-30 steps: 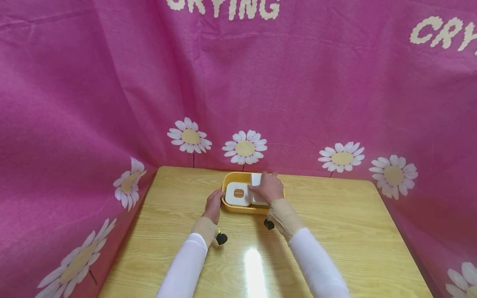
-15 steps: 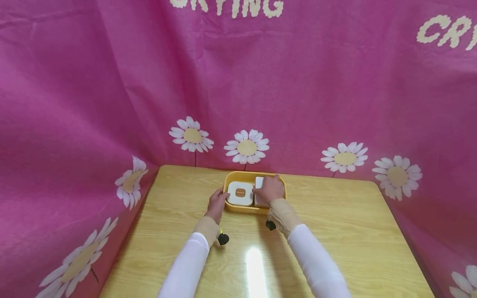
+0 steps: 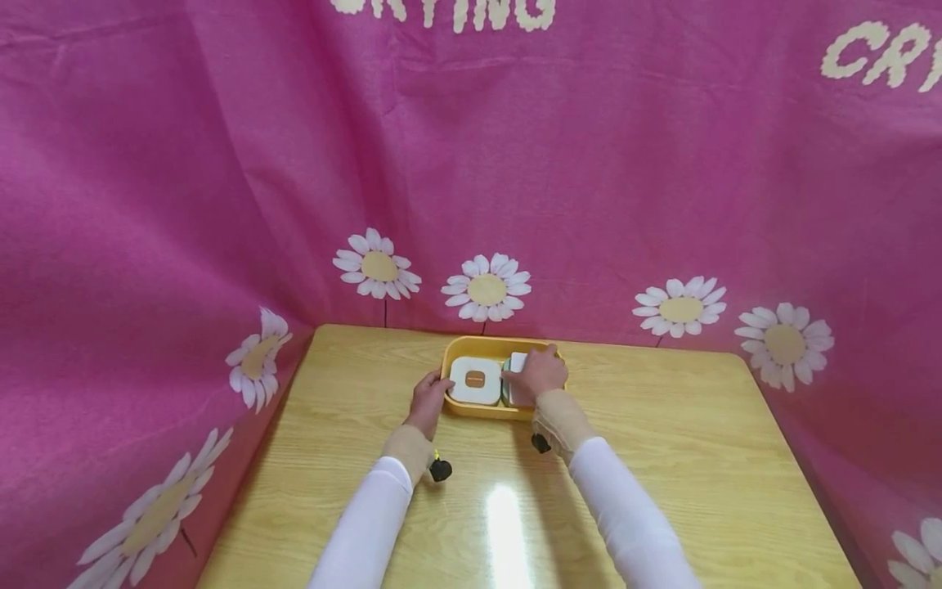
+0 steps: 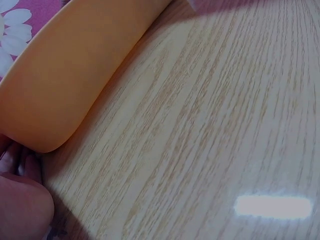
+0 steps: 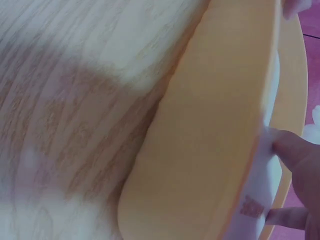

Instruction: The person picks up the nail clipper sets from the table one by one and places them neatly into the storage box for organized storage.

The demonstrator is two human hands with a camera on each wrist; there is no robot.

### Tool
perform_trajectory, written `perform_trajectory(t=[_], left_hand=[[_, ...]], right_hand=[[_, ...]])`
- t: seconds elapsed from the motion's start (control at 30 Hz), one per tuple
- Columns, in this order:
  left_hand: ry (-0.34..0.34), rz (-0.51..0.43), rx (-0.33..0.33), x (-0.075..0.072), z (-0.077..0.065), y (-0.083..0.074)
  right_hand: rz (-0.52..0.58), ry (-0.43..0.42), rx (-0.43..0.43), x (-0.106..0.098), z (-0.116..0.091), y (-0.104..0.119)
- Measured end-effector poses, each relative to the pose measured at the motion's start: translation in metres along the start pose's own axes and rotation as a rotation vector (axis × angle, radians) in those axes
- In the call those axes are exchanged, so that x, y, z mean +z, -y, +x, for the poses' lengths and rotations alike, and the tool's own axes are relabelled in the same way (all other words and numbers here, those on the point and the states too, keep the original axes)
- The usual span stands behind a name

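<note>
A yellow rounded plastic bin (image 3: 478, 411) sits at the back of the wooden table. My left hand (image 3: 428, 402) grips its left end, thumb at the rim; in the left wrist view only part of that hand (image 4: 22, 200) shows beside the bin's wall (image 4: 65, 75). Inside, on the left, lies a white square box (image 3: 474, 381) with a brown label. My right hand (image 3: 542, 372) holds a second white box (image 3: 518, 361) in the bin's right half, partly hidden by the hand. A pale green edge shows along its left side. The right wrist view shows a reddish mark on the white surface (image 5: 252, 207) beneath my fingertips.
A pink curtain (image 3: 574, 164) with daisies and lettering hangs behind and beside the table (image 3: 662, 458), close to the bin's back wall. Bright light reflects off the table's surface in front of the bin.
My right hand has shifted slightly right, and its white box appears lower and further right in the bin. A pale green edge now shows beside it. The left hand keeps its grip.
</note>
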State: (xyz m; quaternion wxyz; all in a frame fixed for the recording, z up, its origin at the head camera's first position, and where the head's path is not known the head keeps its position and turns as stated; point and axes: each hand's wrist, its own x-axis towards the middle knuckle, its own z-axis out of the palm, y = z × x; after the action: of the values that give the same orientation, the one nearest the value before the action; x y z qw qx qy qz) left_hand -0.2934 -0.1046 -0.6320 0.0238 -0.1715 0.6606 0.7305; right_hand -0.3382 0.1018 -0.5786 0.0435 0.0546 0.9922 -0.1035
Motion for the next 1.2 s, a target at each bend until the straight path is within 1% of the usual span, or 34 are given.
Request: perform_trajectory(t=[0.1,0.2,0.33,0.43,0.53,0.63,0.8,1.03,1.2], left_hand=[[0.005,0.000,0.004,0.000,0.000,0.000],[0.002,-0.002,0.000,-0.001,0.001,0.000],[0.001,-0.017,0.005,-0.002,0.002,0.000],[0.009,-0.029,-0.001,-0.002,0.004,0.002],[0.009,-0.035,-0.008,-0.001,0.005,0.005],[0.004,-0.037,0.005,0.001,0.005,0.006],[0.021,-0.050,0.016,0.004,0.004,0.006],[0.040,-0.036,0.048,0.002,0.002,0.009],[0.035,-0.015,0.041,0.000,0.003,0.009]], right_hand=[[-0.030,-0.003,-0.022,0.000,-0.001,-0.001],[-0.035,-0.032,-0.042,0.002,-0.001,-0.002],[-0.011,-0.070,-0.054,0.006,0.001,-0.005],[0.004,-0.082,-0.054,0.007,0.002,-0.007],[0.003,-0.092,-0.072,0.007,0.001,-0.010],[0.003,-0.110,-0.097,0.006,0.000,-0.013],[0.009,-0.150,-0.119,0.008,-0.004,-0.018],[0.073,-0.218,-0.148,0.017,-0.008,-0.023],[0.128,-0.246,-0.155,0.021,-0.011,-0.023]])
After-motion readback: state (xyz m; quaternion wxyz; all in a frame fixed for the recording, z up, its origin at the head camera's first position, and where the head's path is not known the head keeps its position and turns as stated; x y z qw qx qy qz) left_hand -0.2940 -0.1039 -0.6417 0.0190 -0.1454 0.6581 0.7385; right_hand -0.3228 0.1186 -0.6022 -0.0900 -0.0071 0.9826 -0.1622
